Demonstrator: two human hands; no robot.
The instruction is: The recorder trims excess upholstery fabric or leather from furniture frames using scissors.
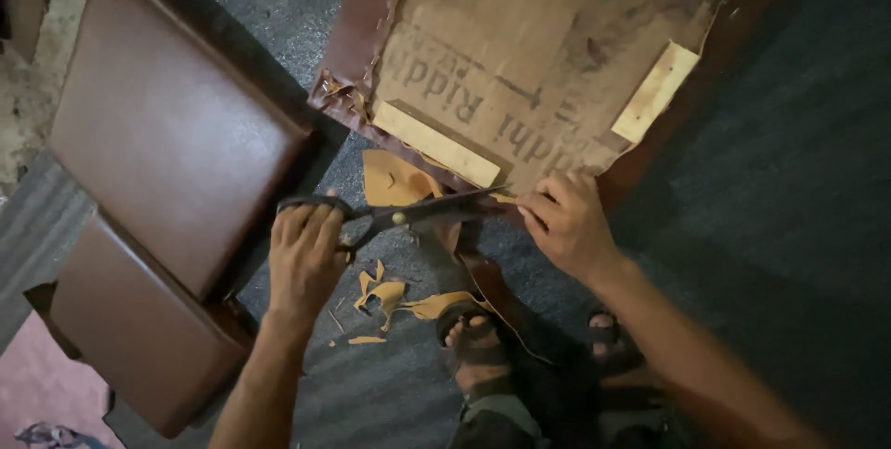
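Left hand: your left hand point(304, 259) is wrapped through the handles of the scissors point(399, 217), grip clamped on them, knuckles up.
Scissors: dark handles at your left, blades pointing right and nearly level, their tips reaching the lower edge of the seat panel point(538, 59); the blades look close to shut, though the tips are partly hidden against the edge.
Right hand: your right hand point(568, 224) presses on the panel's lower edge just beside the blade tips, fingers curled down on the cardboard; whether they pinch the edge or only press it, you cannot tell.
Seat panel: lies upside down on the floor point(789, 180), cardboard backing up, two pale wooden strips point(436, 143) fixed to it, brown leatherette folded round the rim.
Step in hand: by the look of it, you are trimming surplus covering along the lower edge.
Next move: open the blades, slide them along the edge, and keep your right fingers out of the cut line.
Offcuts: tan scraps point(390, 293) lie on the floor between your hands and your sandalled feet point(475, 342).
Nearby: two brown upholstered cushions point(176, 124) lie at your left, apart from the work.
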